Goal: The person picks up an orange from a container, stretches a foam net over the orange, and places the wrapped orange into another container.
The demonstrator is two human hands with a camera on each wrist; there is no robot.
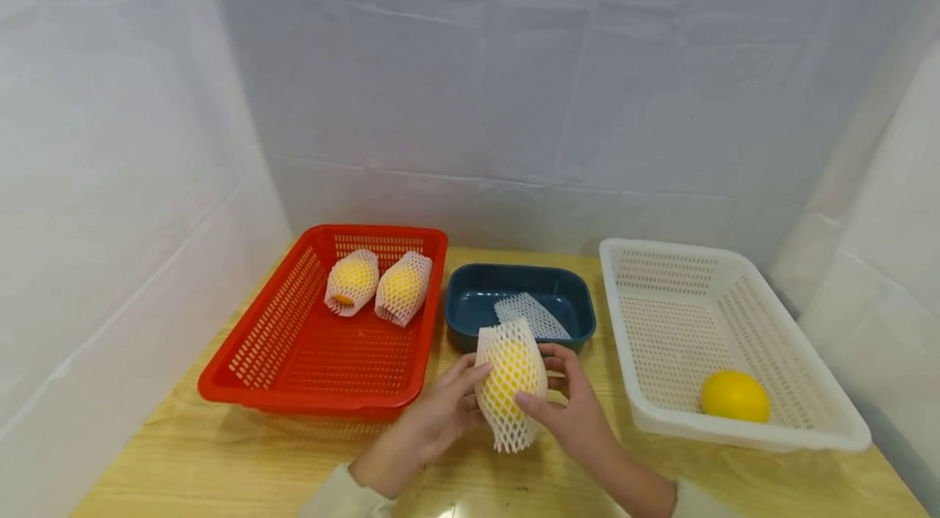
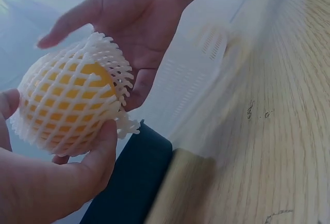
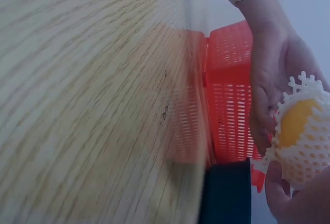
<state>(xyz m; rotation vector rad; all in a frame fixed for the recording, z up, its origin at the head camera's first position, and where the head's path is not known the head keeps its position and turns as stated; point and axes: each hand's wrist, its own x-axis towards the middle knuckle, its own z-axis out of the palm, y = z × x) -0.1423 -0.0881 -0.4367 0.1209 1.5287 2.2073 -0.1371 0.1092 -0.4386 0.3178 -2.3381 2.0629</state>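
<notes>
In the head view, a yellow fruit (image 1: 508,379) in a white foam net sleeve is held upright between both hands above the table's front. My left hand (image 1: 448,408) grips its left side, the thumb against the net. My right hand (image 1: 576,404) holds the right side, thumb in front and fingers partly hidden behind. The left wrist view shows the netted fruit (image 2: 69,102) close up, its yellow skin visible through the mesh. From the right wrist, loose net strands (image 3: 307,82) stick out past the fruit's end.
A red basket (image 1: 209,379) at left contains two netted yellow fruits (image 1: 352,280). Behind the hands, a dark blue tub (image 1: 458,273) holds a flat foam net (image 1: 532,316). The white basket (image 1: 617,322) at right has one bare yellow fruit (image 1: 734,396). White sheets surround the wooden table (image 1: 257,469).
</notes>
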